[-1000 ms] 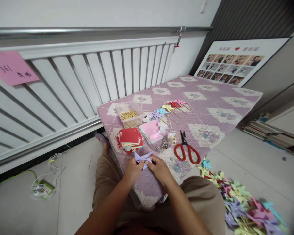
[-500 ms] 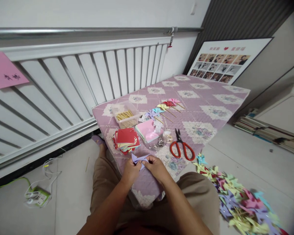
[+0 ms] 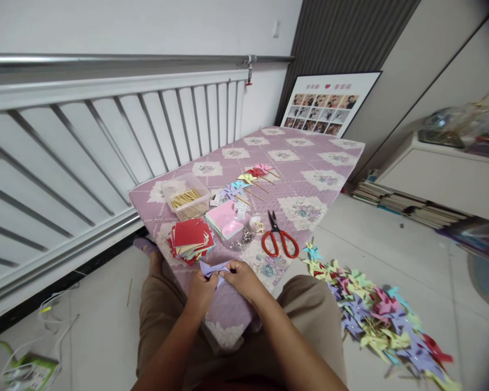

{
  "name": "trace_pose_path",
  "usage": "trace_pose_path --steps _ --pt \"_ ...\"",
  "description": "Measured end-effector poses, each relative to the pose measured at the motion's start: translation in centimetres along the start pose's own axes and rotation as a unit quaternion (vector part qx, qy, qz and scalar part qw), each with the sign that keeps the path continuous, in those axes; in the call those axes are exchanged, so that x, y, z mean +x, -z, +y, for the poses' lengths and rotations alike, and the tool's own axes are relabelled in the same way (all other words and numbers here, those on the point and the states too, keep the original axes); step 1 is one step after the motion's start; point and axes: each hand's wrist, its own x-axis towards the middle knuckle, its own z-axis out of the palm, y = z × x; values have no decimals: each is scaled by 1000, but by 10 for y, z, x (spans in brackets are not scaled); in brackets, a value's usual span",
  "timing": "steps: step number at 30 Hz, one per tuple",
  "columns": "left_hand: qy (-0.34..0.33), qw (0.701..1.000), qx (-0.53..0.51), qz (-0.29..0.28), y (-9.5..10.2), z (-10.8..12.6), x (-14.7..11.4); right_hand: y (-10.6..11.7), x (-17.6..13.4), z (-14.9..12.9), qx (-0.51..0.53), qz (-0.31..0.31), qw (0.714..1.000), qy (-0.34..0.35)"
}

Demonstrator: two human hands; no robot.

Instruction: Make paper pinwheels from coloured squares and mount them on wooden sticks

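Note:
Between my two hands is a purple paper pinwheel [image 3: 212,268] with folded, pointed blades, held just above the near end of the table. My left hand [image 3: 202,292] pinches its left side, and my right hand [image 3: 241,279] grips the right side with thumb and fingers close to the centre. Whatever sits at the middle of the folds is hidden by my fingertips. Just beyond my left hand lies a stack of coloured paper squares [image 3: 189,233], red on top. Scissors with red handles [image 3: 280,241] rest to the right, beyond my right hand.
A clear box of wooden sticks [image 3: 186,198], a tray with pink paper [image 3: 228,220] and a small round tub [image 3: 257,225] stand on the patterned tablecloth [image 3: 277,157]. Several finished pinwheels [image 3: 246,178] lie behind them. A pile of pinwheels [image 3: 375,315] covers floor at right.
My view has turned to the right, so everything appears shifted left. Both hands keep hold of the purple pinwheel in much the same pose.

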Motion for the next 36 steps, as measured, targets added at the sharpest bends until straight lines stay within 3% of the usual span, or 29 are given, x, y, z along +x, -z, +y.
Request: trace_pose_path --steps 10,18,26,36 --pt "10 998 57 -3 3 3 -2 1 -1 2 15 -5 1000 -3" --pt "24 996 88 -21 4 -9 2 5 -2 6 10 -7 1000 -8" --pt "43 984 171 -35 5 2 2 5 -2 10 17 -9 1000 0" --pt "36 988 145 -27 2 0 3 6 0 13 27 -18 999 0"
